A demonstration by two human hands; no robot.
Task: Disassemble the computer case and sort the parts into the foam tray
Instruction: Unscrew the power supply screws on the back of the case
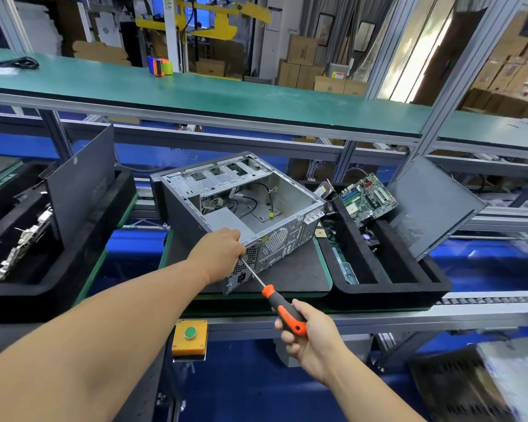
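Note:
An open grey computer case [250, 205] lies on its side on a dark mat, with loose cables inside. My left hand [223, 251] rests curled at the case's rear panel near the power supply, by the tip of the screwdriver; what it holds is hidden. My right hand [305, 333] grips the orange and black handle of a screwdriver [275, 296], whose shaft points up-left to the rear panel. To the right, a black foam tray [387, 284] holds a green motherboard [368, 199] and a dark side panel [430, 208] leaning in it.
Another black foam tray [73, 269] on the left holds a dark side panel [83, 181] and a board. A yellow box with a green button [190, 336] hangs below the conveyor's front rail. A green shelf [195, 92] runs above.

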